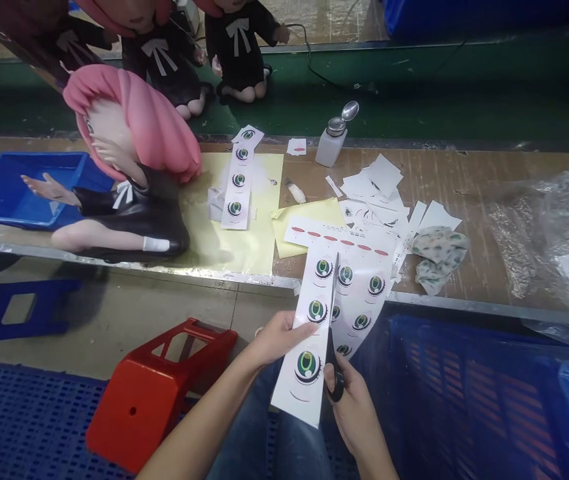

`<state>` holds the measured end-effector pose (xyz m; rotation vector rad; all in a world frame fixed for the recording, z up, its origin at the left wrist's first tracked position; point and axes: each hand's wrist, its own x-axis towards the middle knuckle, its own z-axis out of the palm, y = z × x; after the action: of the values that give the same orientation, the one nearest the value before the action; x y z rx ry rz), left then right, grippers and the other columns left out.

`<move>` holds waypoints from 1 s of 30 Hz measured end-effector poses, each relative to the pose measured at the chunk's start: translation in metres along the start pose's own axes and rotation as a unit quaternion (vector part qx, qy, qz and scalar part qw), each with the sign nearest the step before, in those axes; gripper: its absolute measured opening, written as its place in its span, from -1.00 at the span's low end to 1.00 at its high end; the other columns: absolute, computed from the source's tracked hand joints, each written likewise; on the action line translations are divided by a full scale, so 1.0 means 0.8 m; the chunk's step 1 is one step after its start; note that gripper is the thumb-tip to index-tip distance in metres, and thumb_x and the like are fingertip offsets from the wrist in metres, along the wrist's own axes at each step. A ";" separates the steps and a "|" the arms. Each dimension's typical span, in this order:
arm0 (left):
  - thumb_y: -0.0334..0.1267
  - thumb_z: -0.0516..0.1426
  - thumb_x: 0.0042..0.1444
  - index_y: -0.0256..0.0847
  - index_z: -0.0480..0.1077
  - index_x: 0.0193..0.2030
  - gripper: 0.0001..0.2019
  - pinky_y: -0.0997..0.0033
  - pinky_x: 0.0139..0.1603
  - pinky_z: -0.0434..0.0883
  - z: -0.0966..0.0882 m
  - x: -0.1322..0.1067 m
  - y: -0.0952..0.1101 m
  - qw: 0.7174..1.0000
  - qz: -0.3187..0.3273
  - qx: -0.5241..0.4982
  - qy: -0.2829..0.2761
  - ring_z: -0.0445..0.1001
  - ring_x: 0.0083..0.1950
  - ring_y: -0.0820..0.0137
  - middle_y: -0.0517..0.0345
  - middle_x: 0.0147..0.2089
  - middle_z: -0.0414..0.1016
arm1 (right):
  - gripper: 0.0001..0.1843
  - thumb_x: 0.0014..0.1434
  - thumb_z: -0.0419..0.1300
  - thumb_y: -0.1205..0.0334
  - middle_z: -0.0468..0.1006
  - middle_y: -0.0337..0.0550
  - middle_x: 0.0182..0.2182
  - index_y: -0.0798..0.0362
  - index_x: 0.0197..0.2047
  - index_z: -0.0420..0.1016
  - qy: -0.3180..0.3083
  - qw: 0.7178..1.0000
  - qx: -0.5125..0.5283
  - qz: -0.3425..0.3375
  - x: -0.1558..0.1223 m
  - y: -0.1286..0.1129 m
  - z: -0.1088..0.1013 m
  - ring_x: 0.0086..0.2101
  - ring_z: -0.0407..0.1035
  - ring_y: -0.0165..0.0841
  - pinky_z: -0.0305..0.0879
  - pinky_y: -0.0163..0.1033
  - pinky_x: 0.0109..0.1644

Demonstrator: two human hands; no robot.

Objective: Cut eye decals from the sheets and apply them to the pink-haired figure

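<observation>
My left hand [280, 339] pinches the left edge of a white decal sheet [309, 400] printed with green eyes, its thumb lying on top. My right hand [352, 397] is closed on the black handles of a pair of scissors [335, 360]. The blades stand inside a long cut that parts a strip of eyes from the rest of the sheet. Toward the top, the sheet carries a row of red ovals and rests over the bench edge. Beyond it, a cut strip of eye decals [237, 183] lies on yellow paper [264, 233].
A pink-haired figure [137, 127] lies on its side beside a blue tray [24, 213]. White dispenser bottle [331, 148], paper scraps [374, 183] and a spotted cloth [439, 257] sit on the bench. Below are a red stool [139, 393] and a blue crate [464, 393].
</observation>
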<state>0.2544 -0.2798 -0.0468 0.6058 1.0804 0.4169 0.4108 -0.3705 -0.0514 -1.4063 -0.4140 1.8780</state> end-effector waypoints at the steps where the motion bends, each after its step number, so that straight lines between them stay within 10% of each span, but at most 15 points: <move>1: 0.18 0.35 -0.04 -0.34 0.54 -0.20 -0.46 0.49 -0.37 0.42 0.000 -0.001 0.001 1.000 0.001 0.000 -0.003 0.56 -0.33 0.36 -0.02 -0.26 0.64 | -0.34 0.05 0.36 -0.28 0.60 0.07 -0.03 0.06 0.02 0.53 0.002 1.000 0.001 -0.001 0.001 -0.001 0.000 -0.08 0.49 -0.10 0.44 -0.08 0.03; 16: 0.20 0.31 0.00 -0.34 0.51 -0.28 -0.47 0.45 -0.38 0.41 -0.007 -0.010 0.034 0.999 0.036 0.007 -0.032 0.55 -0.37 0.34 -0.01 -0.33 0.61 | -0.29 0.12 0.31 -0.28 0.61 0.07 -0.09 0.09 0.12 0.47 0.022 1.000 0.002 -0.020 0.024 -0.025 0.026 -0.14 0.49 -0.10 0.46 -0.11 -0.12; 30: 0.03 0.24 0.21 -0.32 0.49 -0.22 -0.63 0.46 -0.38 0.44 -0.067 0.016 0.068 0.995 0.066 0.077 0.001 0.52 -0.40 0.45 0.14 -0.34 0.58 | -0.19 0.00 0.35 -0.33 0.62 0.00 -0.21 0.10 0.12 0.50 0.043 0.996 -0.058 -0.044 0.079 -0.062 0.077 -0.41 0.40 -0.24 0.38 -0.16 -0.35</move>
<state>0.2094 -0.2171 -0.0385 0.8174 1.0840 0.4509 0.3645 -0.2817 -0.0413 -1.5140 -0.5399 1.7404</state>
